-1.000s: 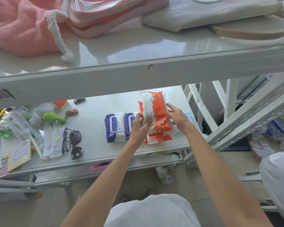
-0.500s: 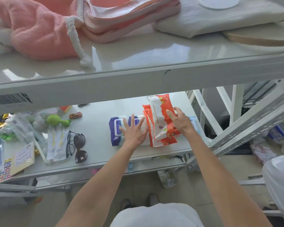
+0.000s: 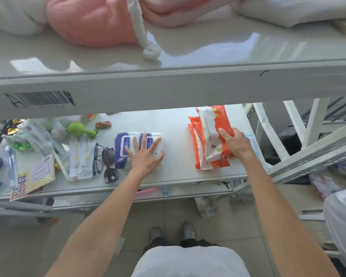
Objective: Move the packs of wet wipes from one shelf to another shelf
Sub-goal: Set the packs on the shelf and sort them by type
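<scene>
On the lower white shelf [image 3: 178, 172] lie two purple-and-white packs of wet wipes [image 3: 121, 150] side by side. My left hand [image 3: 146, 156] rests flat on them with fingers spread. To the right stands a stack of orange-and-white wipe packs [image 3: 208, 136]. The top pack leans tilted on the stack, and my right hand [image 3: 235, 143] presses against its right side. A pale blue pack [image 3: 252, 142] peeks out behind that hand. The upper shelf [image 3: 208, 56] runs across the top of the view.
Left of the purple packs lie two pairs of glasses [image 3: 105, 160], white sachets [image 3: 81, 158], a green toy [image 3: 79, 129], a toy car [image 3: 103, 124] and sticker sheets [image 3: 33, 176]. A pink fluffy bag [image 3: 92, 21] with a white cord sits on the upper shelf. White rack struts [image 3: 308, 156] stand right.
My left hand let go of the orange pack and moved left onto the purple packs, which slid left, away from the orange stack. My right hand stayed on the orange pack.
</scene>
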